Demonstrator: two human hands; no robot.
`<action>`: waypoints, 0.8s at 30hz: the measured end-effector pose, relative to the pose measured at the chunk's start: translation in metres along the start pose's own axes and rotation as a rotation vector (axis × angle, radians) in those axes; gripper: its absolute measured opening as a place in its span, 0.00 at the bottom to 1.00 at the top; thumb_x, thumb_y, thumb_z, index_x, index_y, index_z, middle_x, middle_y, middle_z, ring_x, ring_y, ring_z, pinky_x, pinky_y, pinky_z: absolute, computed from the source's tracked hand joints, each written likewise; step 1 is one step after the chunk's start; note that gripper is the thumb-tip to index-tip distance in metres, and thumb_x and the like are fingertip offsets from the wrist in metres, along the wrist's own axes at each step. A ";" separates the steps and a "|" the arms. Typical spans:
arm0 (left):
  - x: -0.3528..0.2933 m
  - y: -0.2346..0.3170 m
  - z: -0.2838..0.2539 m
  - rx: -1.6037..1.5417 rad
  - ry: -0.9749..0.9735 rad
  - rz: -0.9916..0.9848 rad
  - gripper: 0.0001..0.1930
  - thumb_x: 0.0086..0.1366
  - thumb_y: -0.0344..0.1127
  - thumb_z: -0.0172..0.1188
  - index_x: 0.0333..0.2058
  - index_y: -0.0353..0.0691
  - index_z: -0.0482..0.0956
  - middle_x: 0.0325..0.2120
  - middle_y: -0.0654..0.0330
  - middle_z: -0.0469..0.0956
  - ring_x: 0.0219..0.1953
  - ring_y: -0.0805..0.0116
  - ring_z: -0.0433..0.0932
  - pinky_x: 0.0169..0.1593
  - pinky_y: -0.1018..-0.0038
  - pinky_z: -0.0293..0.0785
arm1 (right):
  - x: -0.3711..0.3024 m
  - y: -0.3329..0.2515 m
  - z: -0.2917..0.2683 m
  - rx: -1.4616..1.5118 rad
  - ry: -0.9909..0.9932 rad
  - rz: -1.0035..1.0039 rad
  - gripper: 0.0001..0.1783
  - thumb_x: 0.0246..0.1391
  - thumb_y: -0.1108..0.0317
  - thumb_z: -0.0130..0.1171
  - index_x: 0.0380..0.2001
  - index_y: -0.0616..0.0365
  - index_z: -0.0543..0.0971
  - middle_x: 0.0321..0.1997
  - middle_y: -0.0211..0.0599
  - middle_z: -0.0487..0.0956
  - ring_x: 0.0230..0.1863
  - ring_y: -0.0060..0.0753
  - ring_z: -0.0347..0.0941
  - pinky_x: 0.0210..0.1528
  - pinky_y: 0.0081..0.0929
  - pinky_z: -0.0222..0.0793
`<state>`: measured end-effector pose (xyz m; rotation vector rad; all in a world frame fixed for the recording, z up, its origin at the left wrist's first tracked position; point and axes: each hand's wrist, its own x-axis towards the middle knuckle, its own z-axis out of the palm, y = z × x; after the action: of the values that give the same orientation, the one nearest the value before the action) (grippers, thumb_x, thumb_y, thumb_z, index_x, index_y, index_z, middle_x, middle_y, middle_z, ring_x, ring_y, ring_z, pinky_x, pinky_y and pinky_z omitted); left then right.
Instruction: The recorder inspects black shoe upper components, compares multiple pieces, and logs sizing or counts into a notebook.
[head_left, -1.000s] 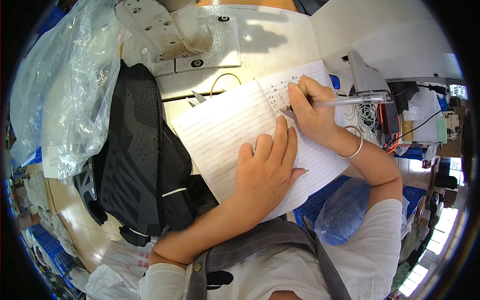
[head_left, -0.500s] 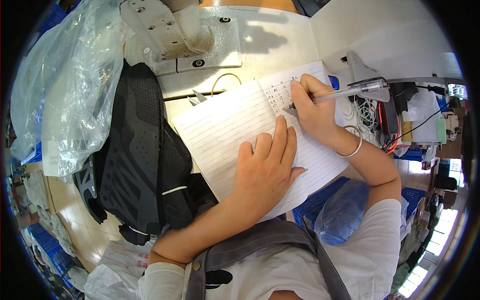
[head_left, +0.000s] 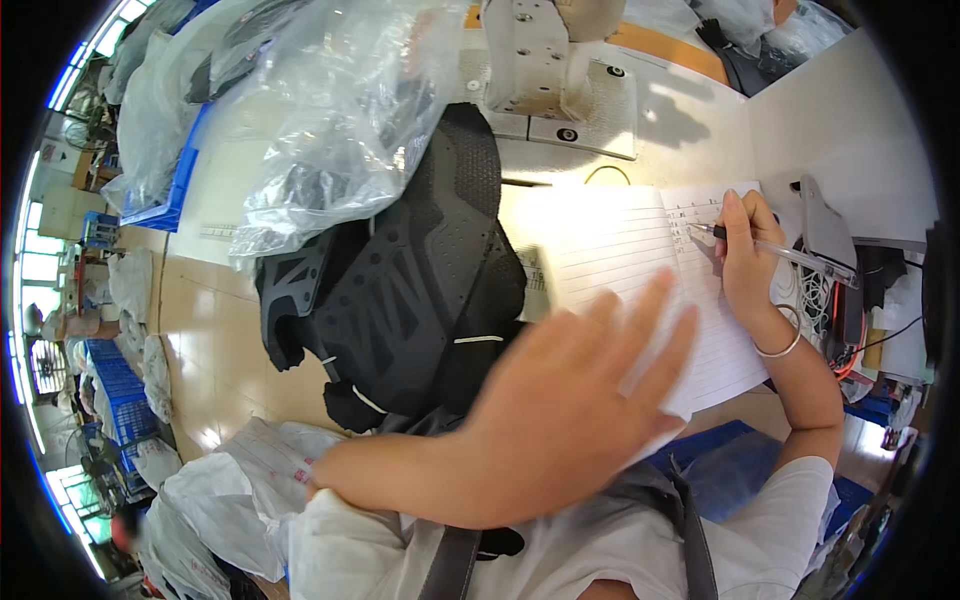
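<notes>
An open lined notebook (head_left: 618, 245) lies on the machine table, with short rows of handwriting at the top of its right page. My right hand (head_left: 745, 265) rests on that page and grips a clear-barrelled pen (head_left: 812, 262), its tip close to the written rows. Slightly blurred, my left hand (head_left: 575, 400) hovers over the notebook's lower left part, fingers spread and holding nothing. Left of the notebook sits a black piece of moulded, textured material with dark grey panels (head_left: 400, 265), perhaps a bag or protective gear.
A sewing machine (head_left: 535, 65) stands behind the notebook. Clear plastic bags (head_left: 340, 140) cover the table's far left. At right are a white panel (head_left: 845, 130) and coiled white cord (head_left: 818, 305). A blue crate (head_left: 700, 450) stands below the table edge, white sacks (head_left: 235, 490) at lower left.
My left hand has lifted off the notebook page and moved toward me. My right hand still holds the pen at the page. The whole view has swung leftward.
</notes>
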<state>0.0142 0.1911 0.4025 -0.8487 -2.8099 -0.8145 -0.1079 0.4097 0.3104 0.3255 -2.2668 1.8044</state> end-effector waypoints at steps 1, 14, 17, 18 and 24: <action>-0.002 -0.012 -0.015 0.054 0.017 -0.046 0.35 0.49 0.47 0.65 0.55 0.39 0.68 0.56 0.49 0.66 0.50 0.51 0.70 0.50 0.64 0.68 | 0.000 -0.001 0.002 -0.003 0.001 0.039 0.22 0.61 0.63 0.52 0.15 0.51 0.59 0.12 0.19 0.60 0.13 0.07 0.54 0.14 0.10 0.50; -0.022 -0.225 -0.086 0.504 0.363 -0.371 0.22 0.62 0.43 0.56 0.52 0.37 0.71 0.55 0.47 0.68 0.58 0.49 0.65 0.60 0.62 0.59 | -0.002 -0.008 0.001 0.000 -0.337 -0.096 0.15 0.59 0.66 0.55 0.45 0.63 0.74 0.42 0.40 0.77 0.39 0.24 0.76 0.42 0.20 0.71; -0.018 -0.180 -0.078 0.600 0.379 -0.301 0.22 0.61 0.39 0.57 0.53 0.38 0.71 0.54 0.48 0.69 0.58 0.51 0.65 0.60 0.62 0.59 | 0.000 -0.001 0.001 -0.097 -0.331 -0.245 0.16 0.51 0.68 0.64 0.42 0.62 0.76 0.41 0.41 0.78 0.38 0.26 0.76 0.42 0.20 0.71; -0.016 -0.164 -0.075 0.633 0.389 -0.259 0.22 0.61 0.37 0.58 0.53 0.38 0.71 0.54 0.48 0.69 0.59 0.52 0.65 0.60 0.63 0.59 | 0.001 -0.003 0.000 -0.106 -0.329 -0.240 0.16 0.51 0.68 0.64 0.42 0.62 0.76 0.41 0.41 0.78 0.38 0.26 0.76 0.42 0.20 0.71; -0.014 -0.056 -0.031 0.067 0.263 -0.181 0.31 0.52 0.39 0.65 0.54 0.35 0.69 0.58 0.45 0.64 0.59 0.48 0.64 0.60 0.61 0.59 | 0.007 -0.013 0.009 -0.435 -0.393 -0.626 0.21 0.33 0.70 0.72 0.35 0.57 0.77 0.39 0.38 0.78 0.34 0.35 0.73 0.36 0.25 0.70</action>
<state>-0.0065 0.1286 0.3995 -0.4447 -2.6871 -0.7848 -0.1110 0.3978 0.3232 1.2214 -2.3359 0.9712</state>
